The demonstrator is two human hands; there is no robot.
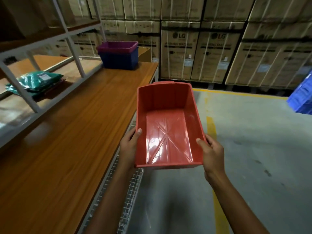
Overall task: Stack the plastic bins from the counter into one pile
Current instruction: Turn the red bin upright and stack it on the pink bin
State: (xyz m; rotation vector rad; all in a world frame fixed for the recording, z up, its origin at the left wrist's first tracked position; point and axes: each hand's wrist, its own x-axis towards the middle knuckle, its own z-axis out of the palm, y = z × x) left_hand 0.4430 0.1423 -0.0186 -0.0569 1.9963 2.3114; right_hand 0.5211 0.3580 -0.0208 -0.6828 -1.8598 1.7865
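An empty red plastic bin (pixel 167 125) is held in the air beside the wooden counter (pixel 70 132), above the floor. My left hand (pixel 129 146) grips its left wall near the front corner, thumb inside the rim. My right hand (pixel 211 152) grips the right wall the same way. At the counter's far end stands a pile of two bins: a purple bin (pixel 118 46) nested in a dark blue bin (pixel 119 60).
A white metal shelf frame (pixel 74 53) runs along the counter's left side, with green packets (pixel 37 81) on its low shelf. Stacked cardboard boxes (pixel 199 53) wall off the back. A blue crate (pixel 302 98) sits on the floor at right. Yellow lines mark the concrete floor.
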